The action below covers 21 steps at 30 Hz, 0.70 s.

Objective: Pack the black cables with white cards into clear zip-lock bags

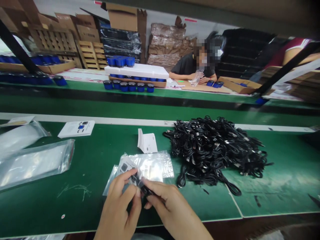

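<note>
My left hand is closed on a small clear plastic bag with a printed leaflet inside it. My right hand pinches a bundled black cable at the bag, close against the left fingers. How much of the cable lies inside the bag is hidden by my fingers. Under and beyond the hands lie flat clear bags. Just past them stands a partly folded white leaflet. Right of my hands spreads a large heap of coiled black cables.
Larger clear bags and a stack of printed leaflets lie on the green bench at left. Blue jars with black lids line the raised shelf behind. Across it, a person handles a clear plastic piece.
</note>
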Each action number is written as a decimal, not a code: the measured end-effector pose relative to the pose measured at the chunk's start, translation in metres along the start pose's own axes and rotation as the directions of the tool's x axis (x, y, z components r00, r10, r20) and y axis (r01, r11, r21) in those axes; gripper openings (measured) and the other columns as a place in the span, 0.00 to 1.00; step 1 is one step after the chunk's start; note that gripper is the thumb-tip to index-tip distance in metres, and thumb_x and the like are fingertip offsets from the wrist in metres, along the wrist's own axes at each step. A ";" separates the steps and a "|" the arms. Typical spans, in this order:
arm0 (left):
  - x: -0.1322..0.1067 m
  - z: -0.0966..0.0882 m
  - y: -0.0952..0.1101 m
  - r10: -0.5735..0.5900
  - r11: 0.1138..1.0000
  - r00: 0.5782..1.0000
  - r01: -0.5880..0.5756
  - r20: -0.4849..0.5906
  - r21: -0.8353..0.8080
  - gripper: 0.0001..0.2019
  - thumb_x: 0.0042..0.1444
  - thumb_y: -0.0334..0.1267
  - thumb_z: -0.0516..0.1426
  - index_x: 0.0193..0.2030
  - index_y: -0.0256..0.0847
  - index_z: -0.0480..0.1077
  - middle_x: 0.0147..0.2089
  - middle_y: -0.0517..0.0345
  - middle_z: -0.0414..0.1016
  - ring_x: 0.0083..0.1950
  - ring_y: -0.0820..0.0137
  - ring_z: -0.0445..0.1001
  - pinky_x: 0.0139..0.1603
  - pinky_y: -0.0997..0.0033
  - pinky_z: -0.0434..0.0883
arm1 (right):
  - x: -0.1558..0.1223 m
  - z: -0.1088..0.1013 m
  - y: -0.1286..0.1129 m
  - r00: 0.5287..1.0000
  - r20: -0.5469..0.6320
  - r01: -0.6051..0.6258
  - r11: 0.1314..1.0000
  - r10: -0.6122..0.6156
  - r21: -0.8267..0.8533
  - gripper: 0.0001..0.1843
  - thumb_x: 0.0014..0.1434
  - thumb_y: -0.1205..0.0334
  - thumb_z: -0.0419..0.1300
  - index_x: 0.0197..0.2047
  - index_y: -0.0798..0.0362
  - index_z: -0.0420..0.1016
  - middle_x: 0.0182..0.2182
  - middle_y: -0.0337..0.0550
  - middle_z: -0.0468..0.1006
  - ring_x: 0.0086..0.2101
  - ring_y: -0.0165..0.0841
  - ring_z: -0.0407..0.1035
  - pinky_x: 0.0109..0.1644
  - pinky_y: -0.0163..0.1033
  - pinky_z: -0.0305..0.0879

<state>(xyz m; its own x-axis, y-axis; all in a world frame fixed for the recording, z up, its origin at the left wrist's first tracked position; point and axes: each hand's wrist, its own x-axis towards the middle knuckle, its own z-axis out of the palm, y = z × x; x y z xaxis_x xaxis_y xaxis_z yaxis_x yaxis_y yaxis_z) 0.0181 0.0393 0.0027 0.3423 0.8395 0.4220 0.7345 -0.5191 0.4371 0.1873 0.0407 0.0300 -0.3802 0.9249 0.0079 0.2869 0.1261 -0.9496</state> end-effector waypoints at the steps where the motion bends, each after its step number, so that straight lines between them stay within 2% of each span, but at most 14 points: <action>1: -0.001 0.001 0.002 -0.013 1.000 1.000 0.013 -0.011 -0.014 0.08 0.60 0.27 0.48 0.32 0.42 0.61 0.56 0.49 0.58 0.53 0.63 0.64 0.48 0.63 0.65 | 0.002 0.003 0.002 0.999 -0.050 -0.013 1.000 0.012 -0.011 0.17 0.61 0.73 0.51 0.45 0.49 0.77 0.32 0.37 0.78 0.28 0.29 0.74 0.36 0.31 0.68; 3: -0.003 0.002 0.007 -0.048 0.998 0.998 0.046 -0.041 -0.042 0.08 0.60 0.27 0.48 0.33 0.42 0.61 0.57 0.49 0.57 0.51 0.64 0.64 0.47 0.62 0.64 | 0.006 0.012 0.008 0.979 -0.204 -0.022 0.996 0.004 -0.085 0.11 0.59 0.72 0.55 0.36 0.52 0.78 0.28 0.38 0.79 0.25 0.30 0.73 0.31 0.31 0.66; 6: -0.006 0.003 0.013 -0.094 0.993 0.993 0.088 -0.075 -0.074 0.08 0.61 0.28 0.47 0.33 0.42 0.61 0.56 0.50 0.57 0.47 0.65 0.64 0.46 0.61 0.64 | 0.011 0.023 0.015 0.917 -0.389 -0.024 0.966 -0.081 -0.257 0.08 0.52 0.74 0.61 0.25 0.53 0.73 0.21 0.37 0.76 0.23 0.31 0.69 0.28 0.32 0.62; 8: -0.006 0.002 0.015 -0.095 0.993 0.991 0.088 -0.091 -0.081 0.08 0.61 0.28 0.47 0.32 0.43 0.61 0.55 0.50 0.58 0.47 0.65 0.64 0.46 0.61 0.63 | 0.012 0.027 0.017 0.869 -0.481 -0.046 0.947 -0.119 -0.318 0.10 0.49 0.74 0.62 0.23 0.52 0.68 0.21 0.36 0.73 0.24 0.31 0.68 0.28 0.33 0.61; 10: -0.006 0.000 0.017 -0.097 0.992 0.990 0.087 -0.106 -0.096 0.08 0.60 0.27 0.48 0.33 0.43 0.61 0.55 0.52 0.58 0.47 0.65 0.64 0.46 0.62 0.63 | 0.012 0.027 0.018 0.834 -0.543 -0.080 0.950 -0.103 -0.303 0.09 0.47 0.73 0.64 0.28 0.52 0.69 0.25 0.37 0.72 0.27 0.33 0.68 0.31 0.34 0.63; 12: -0.005 0.000 0.019 -0.103 0.989 0.987 0.088 -0.125 -0.118 0.08 0.59 0.27 0.48 0.34 0.44 0.62 0.55 0.53 0.59 0.46 0.65 0.65 0.47 0.61 0.63 | 0.010 0.025 0.017 0.850 -0.523 -0.071 0.972 -0.058 -0.223 0.13 0.49 0.71 0.63 0.39 0.53 0.70 0.31 0.40 0.75 0.30 0.33 0.70 0.33 0.34 0.66; 14: -0.005 0.001 0.021 -0.111 0.986 0.984 0.091 -0.141 -0.138 0.08 0.58 0.27 0.49 0.34 0.44 0.63 0.55 0.53 0.59 0.46 0.65 0.65 0.47 0.61 0.63 | 0.007 0.022 0.015 0.904 -0.425 -0.033 0.986 -0.041 -0.166 0.13 0.53 0.70 0.61 0.44 0.52 0.71 0.34 0.41 0.77 0.31 0.33 0.71 0.34 0.34 0.67; 16: -0.007 0.003 0.021 -0.116 0.984 0.982 0.092 -0.151 -0.154 0.08 0.58 0.28 0.49 0.34 0.45 0.64 0.55 0.52 0.60 0.44 0.65 0.66 0.46 0.61 0.64 | 0.005 0.019 0.012 0.947 -0.320 -0.005 0.991 -0.039 -0.136 0.09 0.58 0.69 0.57 0.42 0.52 0.74 0.32 0.41 0.78 0.31 0.33 0.72 0.36 0.34 0.66; 18: -0.008 0.004 0.019 -0.116 0.980 0.981 0.088 -0.153 -0.179 0.08 0.58 0.29 0.50 0.33 0.45 0.66 0.55 0.53 0.60 0.45 0.64 0.65 0.48 0.59 0.63 | 0.003 0.015 0.011 0.964 -0.267 -0.007 0.995 -0.020 -0.099 0.07 0.60 0.67 0.55 0.38 0.52 0.75 0.29 0.40 0.78 0.30 0.32 0.71 0.35 0.34 0.65; 20: -0.008 0.002 0.014 -0.166 0.968 0.969 0.124 -0.185 -0.218 0.06 0.58 0.33 0.52 0.38 0.48 0.67 0.57 0.53 0.59 0.52 0.61 0.64 0.52 0.57 0.62 | 0.003 0.011 0.012 0.962 -0.270 -0.036 0.999 0.039 0.017 0.07 0.61 0.65 0.55 0.35 0.53 0.75 0.26 0.40 0.76 0.27 0.31 0.70 0.32 0.33 0.64; 21: -0.007 -0.001 0.011 -0.236 0.948 0.950 0.179 -0.205 -0.265 0.07 0.58 0.37 0.53 0.43 0.49 0.67 0.59 0.53 0.58 0.56 0.58 0.62 0.54 0.56 0.61 | 0.003 0.009 0.013 0.959 -0.272 -0.056 0.992 0.084 0.110 0.07 0.61 0.62 0.56 0.33 0.53 0.73 0.24 0.39 0.75 0.26 0.31 0.69 0.30 0.32 0.64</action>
<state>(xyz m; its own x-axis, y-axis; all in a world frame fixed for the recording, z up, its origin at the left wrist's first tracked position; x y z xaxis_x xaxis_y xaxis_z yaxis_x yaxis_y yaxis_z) 0.0235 0.0277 0.0058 0.0317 0.8873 0.4600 0.6022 -0.3843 0.6998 0.1822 0.0416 0.0150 -0.1013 0.9948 0.0132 0.2095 0.0343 -0.9772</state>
